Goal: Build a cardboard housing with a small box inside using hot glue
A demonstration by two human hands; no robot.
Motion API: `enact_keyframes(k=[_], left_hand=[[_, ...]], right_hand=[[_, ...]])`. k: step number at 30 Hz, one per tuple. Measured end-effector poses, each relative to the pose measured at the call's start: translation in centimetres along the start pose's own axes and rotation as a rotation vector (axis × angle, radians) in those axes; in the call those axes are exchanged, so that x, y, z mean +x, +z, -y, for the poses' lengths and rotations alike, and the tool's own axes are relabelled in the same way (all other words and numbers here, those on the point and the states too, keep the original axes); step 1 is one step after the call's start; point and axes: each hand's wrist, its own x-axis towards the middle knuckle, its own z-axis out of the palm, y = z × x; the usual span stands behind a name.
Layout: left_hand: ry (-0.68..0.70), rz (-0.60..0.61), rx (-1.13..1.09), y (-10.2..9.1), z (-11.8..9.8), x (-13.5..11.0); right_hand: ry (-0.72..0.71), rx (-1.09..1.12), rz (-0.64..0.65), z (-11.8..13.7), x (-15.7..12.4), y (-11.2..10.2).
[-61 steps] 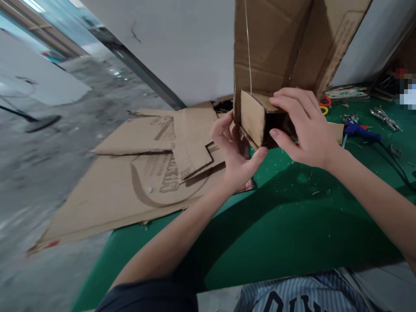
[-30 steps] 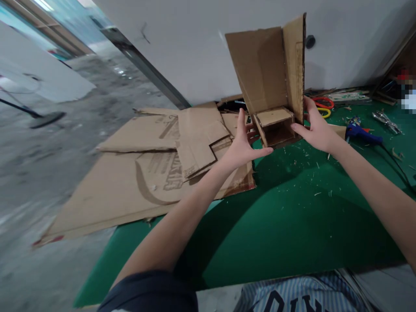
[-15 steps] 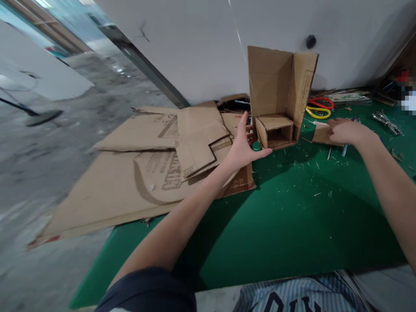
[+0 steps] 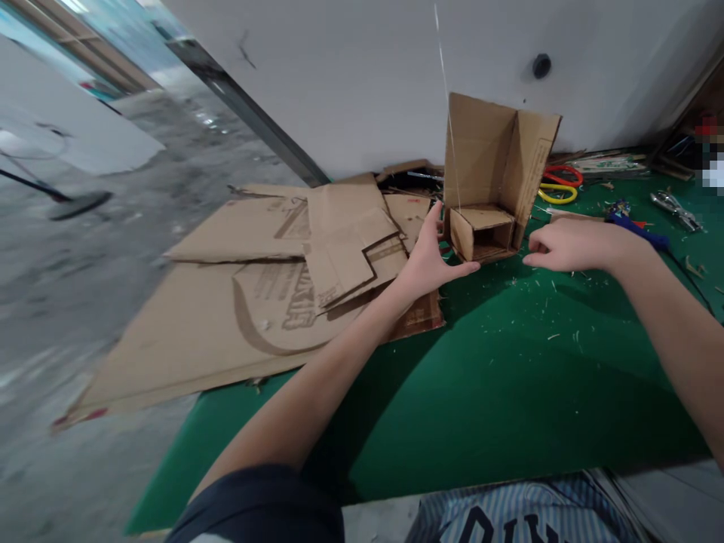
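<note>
A brown cardboard stand [image 4: 483, 158] has two tall walls meeting at a corner and a small open-fronted box [image 4: 491, 219] at its foot. It tilts a little. My left hand [image 4: 433, 260] is closed round its lower left side, thumb in front and fingers partly hidden behind. A thin, clear strand [image 4: 443, 68] rises from the small box. Just right of the stand, my right hand [image 4: 574, 245] hovers with fingers loosely curled and a gap between thumb and forefinger. Nothing shows in it. Behind this hand, a cardboard piece [image 4: 571, 216] is mostly hidden.
Flattened cardboard sheets [image 4: 271, 302] overlap at the left of the green tabletop [image 4: 480, 407]. Red and yellow scissor handles [image 4: 559, 194] lie behind the stand. Farther right are a blue-handled tool [image 4: 642, 230], a metal tool [image 4: 676, 210] and scraps. A white wall [image 4: 362, 83] stands behind.
My right hand has left the cardboard piece and moved left, close to the stand. The stand, with my left hand on it, has shifted slightly right and tilted.
</note>
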Motion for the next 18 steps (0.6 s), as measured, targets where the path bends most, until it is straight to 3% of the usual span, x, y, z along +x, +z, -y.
enact_keyframes(k=[4, 10, 12, 18], left_hand=[[0.024, -0.045, -0.02, 0.5, 0.6, 0.3], [0.102, -0.105, 0.048, 1.0, 1.5, 1.3], [0.137, -0.103, 0.074, 1.0, 1.5, 1.4], [0.156, -0.074, 0.156, 1.0, 1.1, 1.3]], right_hand=[[0.02, -0.059, -0.041, 2.6, 0.2, 0.6], [-0.085, -0.232, -0.505, 4.2, 1.4, 3.1], [-0.152, -0.271, -0.596, 4.3, 1.9, 4.0], [-0.231, -0.355, -0.64, 4.0, 3.1, 5.9]])
